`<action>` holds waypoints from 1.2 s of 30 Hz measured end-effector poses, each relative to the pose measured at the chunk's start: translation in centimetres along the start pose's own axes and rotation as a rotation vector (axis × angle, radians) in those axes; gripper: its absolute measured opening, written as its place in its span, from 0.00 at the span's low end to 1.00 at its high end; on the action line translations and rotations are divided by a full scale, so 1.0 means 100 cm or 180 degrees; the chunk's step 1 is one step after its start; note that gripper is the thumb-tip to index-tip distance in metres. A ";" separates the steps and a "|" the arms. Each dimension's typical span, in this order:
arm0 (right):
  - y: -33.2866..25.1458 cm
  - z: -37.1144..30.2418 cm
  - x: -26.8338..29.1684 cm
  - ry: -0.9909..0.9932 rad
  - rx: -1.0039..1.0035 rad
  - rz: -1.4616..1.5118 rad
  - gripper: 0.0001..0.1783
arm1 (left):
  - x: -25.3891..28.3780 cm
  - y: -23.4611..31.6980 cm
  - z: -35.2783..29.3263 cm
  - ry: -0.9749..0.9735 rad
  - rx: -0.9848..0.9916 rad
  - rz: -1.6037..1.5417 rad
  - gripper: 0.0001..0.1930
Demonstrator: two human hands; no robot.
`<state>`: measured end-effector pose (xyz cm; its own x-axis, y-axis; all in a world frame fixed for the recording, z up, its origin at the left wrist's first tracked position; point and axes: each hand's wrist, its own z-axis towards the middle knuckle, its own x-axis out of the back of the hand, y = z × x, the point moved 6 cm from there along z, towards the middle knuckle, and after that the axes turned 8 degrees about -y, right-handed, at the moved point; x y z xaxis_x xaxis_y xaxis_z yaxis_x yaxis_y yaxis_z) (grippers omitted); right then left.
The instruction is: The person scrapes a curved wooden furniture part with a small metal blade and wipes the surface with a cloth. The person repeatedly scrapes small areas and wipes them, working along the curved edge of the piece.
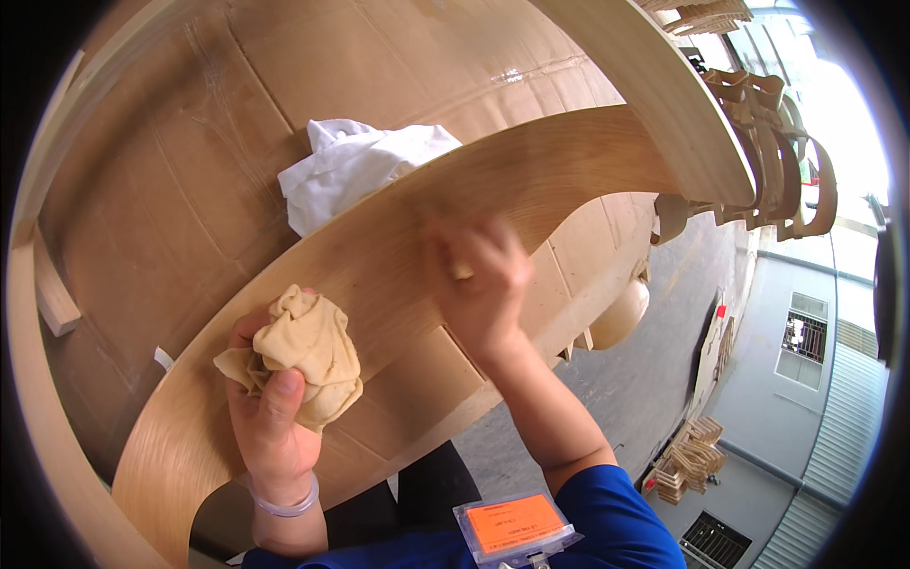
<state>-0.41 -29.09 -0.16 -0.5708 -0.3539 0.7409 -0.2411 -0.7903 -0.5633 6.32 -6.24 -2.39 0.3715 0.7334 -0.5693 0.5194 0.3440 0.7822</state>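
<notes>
My left hand [270, 408] grips a crumpled beige cloth [303, 356] and rests it against the near end of a long curved strip of pale bent wood [559, 166]. The strip arcs from lower left to upper right across the picture. My right hand [479, 275] is blurred and lies flat on the middle of the strip, with a small pale thing under its fingers that I cannot make out. A clear bangle circles my left wrist.
A cardboard-covered worktable [142, 190] lies under the strip, with a white rag [351, 166] bunched on it. Another curved wooden piece [664, 85] runs along the top right. Stacked bent-wood chair parts [777, 142] stand beyond, and more lie on the concrete floor [687, 460].
</notes>
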 end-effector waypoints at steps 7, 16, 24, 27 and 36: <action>0.017 0.017 0.066 0.0496 0.0131 -0.0610 0.10 | 0.004 -0.001 -0.001 0.0093 -0.0091 0.0093 0.41; 0.021 0.031 0.106 0.0376 0.1042 -0.2193 0.17 | -0.011 -0.007 0.001 -0.0216 0.0078 0.0162 0.43; 0.018 0.030 0.141 0.0564 0.1493 -0.2911 0.18 | -0.015 -0.005 -0.003 -0.0233 0.0227 0.0171 0.42; 0.018 0.032 0.143 0.0671 0.1666 -0.2988 0.16 | -0.012 -0.004 -0.003 -0.0213 0.0202 0.0293 0.43; 0.017 0.033 0.143 0.0907 0.1729 -0.3116 0.11 | -0.012 -0.002 -0.003 -0.0207 0.0194 0.0358 0.44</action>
<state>-6.43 -37.12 10.68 -0.4991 0.6001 0.6251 -0.3482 -0.7995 0.4895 5.53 -7.00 -1.84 0.4780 0.7251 -0.4957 0.5168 0.2241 0.8263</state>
